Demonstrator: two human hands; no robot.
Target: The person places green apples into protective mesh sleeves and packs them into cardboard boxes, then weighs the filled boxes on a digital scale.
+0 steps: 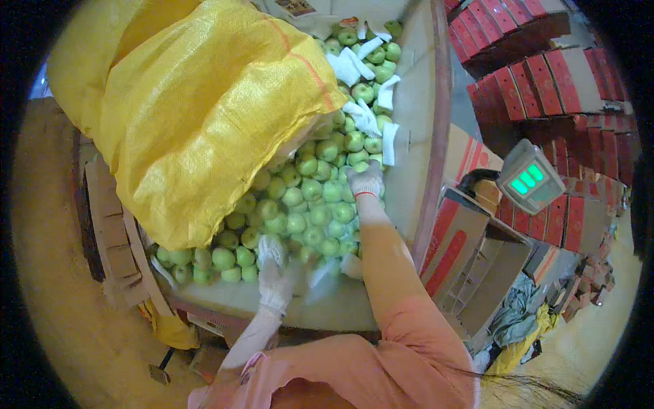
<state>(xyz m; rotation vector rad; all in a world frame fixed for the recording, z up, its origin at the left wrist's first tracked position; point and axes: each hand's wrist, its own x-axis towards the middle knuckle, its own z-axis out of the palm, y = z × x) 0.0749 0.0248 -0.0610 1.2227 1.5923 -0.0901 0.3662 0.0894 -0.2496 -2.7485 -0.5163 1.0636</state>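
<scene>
Many green apples (pixel 311 190) lie heaped on a padded sorting table (pixel 337 307). My left hand (pixel 273 278), in a white knit glove, rests at the near edge of the heap with its fingers against the apples; whether it grips one cannot be told. Farther out and to the right, my right hand (pixel 366 181), gloved too, reaches down among apples, its fingertips partly hidden. A large yellow woven sack (pixel 204 112) lies over the heap's left side. White foam net sleeves (pixel 364 117) are scattered on the apples toward the right.
A wooden rim (pixel 434 153) bounds the table on the right. Beyond it are a scale with a lit green display (pixel 531 179), an open cardboard box (pixel 485 271) and stacked red cartons (pixel 552 87). Brown cartons (pixel 110 225) stand at the left.
</scene>
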